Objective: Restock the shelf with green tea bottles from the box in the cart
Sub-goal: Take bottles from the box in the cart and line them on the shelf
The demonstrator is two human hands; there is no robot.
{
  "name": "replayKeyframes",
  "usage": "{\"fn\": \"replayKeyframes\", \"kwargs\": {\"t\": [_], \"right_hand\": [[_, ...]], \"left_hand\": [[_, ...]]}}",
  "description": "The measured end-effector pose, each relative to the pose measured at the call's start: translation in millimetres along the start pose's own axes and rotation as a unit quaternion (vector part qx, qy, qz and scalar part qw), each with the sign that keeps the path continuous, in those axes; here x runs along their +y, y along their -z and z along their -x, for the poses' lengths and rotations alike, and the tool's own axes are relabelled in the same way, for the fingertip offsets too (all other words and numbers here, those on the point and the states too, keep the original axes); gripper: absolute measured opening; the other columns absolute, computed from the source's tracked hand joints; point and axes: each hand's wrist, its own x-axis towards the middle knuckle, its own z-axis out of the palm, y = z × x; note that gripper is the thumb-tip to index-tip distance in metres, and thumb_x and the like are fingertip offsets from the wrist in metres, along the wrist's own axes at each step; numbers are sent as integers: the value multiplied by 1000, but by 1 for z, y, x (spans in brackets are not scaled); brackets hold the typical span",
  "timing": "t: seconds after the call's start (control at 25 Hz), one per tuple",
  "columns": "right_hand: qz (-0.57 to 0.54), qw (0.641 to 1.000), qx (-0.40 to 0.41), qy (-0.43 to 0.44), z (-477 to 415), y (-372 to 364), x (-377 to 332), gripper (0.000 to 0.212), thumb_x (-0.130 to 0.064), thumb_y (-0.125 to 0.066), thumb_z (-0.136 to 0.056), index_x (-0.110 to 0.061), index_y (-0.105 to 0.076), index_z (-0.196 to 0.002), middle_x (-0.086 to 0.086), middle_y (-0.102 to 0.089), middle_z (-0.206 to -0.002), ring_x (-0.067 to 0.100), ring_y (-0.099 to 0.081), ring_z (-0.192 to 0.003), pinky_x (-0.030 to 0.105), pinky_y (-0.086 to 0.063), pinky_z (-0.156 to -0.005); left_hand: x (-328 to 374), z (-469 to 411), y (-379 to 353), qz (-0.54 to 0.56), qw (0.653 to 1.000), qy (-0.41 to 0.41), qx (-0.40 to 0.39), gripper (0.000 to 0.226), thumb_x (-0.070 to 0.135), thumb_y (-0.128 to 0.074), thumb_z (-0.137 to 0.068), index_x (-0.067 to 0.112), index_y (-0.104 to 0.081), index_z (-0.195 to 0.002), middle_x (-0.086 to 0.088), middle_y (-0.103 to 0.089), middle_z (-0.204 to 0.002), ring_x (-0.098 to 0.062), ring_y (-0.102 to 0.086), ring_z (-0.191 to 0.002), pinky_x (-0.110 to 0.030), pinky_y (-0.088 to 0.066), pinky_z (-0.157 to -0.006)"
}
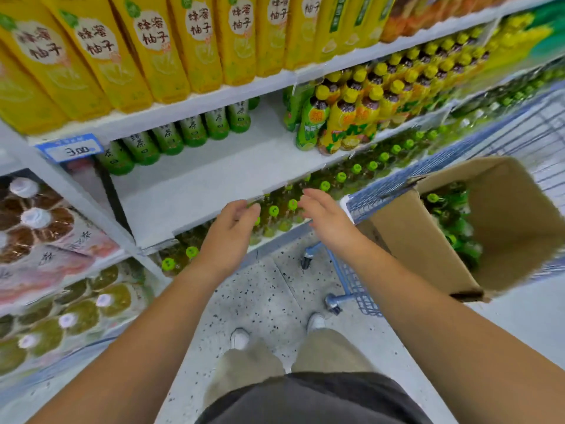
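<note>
To the right of both hands, down in the box (513,215) in the cart (382,185): the green tea bottles (449,215), seemingly upright with caps up, though blurred. Nearer to them the right hand (324,215), so probably best to reach with it. Left hand (232,221) beside it before the shelf (195,185) edge, fingers of both loose and a little apart, holding nothing.

The left grip (232,221) and right grip (321,215) hover empty, fingers relaxed, before the white shelf (189,185) (green-labelled tea bottles (171,137) line its back); the open brown cardboard box (428,249) sits in the blue wire cart (382,182).
</note>
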Motion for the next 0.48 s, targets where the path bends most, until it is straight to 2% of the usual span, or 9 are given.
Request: {"fn": "replayKeyframes", "kwargs": {"t": [0.08, 0.16, 0.28, 0.36, 0.48], "right_hand": [[-12, 1000, 15, 0, 25, 17, 3, 49, -46, -45, -103, -28, -41, -149, -1, -47, -150, 19, -47, -135, 45, -37, -113], [-30, 999, 39, -4, 45, 37, 6, 49, -43, -46, -103, -27, -41, -149, -1, -46, -151, 19, -46, -137, 47, -36, -115], [-49, 997, 66, 5, 72, 75, 20, 49, -46, -48, -101, -30, -43, -148, -5, -46, -150, 17, -47, -135, 46, -38, -114], [-44, 995, 87, 17, 84, 106, 34, 50, -49, -48, -100, -33, -44, -148, -11, -47, -147, 13, -47, -134, 41, -38, -113], [-35, 993, 112, 20, 100, 162, 58, 51, -52, -48, -99, -36, -42, -148, -18, -45, -143, 5, -44, -129, 29, -36, -103]], "left_hand": [[13, 16, -10, -16, 1000, -8, -13, 67, 74, -45, -86, 35, -49, -142, 31, -54, -118, 17, -46, -100, -20, -39, -78], [24, 27, -21, -35, 999, -9, -17, 65, 70, -44, -92, 33, -47, -145, 18, -55, -131, 5, -52, -107, -26, -41, -87], [45, 40, -47, -68, 997, -35, -23, 63, 64, -45, -97, 28, -44, -149, 11, -51, -143, -7, -50, -120, -31, -39, -96], [60, 44, -73, -76, 995, -52, -33, 63, 63, -45, -97, 28, -43, -149, 12, -51, -143, -7, -50, -120, -30, -40, -94], [82, 46, -124, -95, 991, -82, -46, 60, 62, -44, -99, 28, -44, -149, 13, -51, -139, -6, -49, -118, -28, -38, -93]]}}
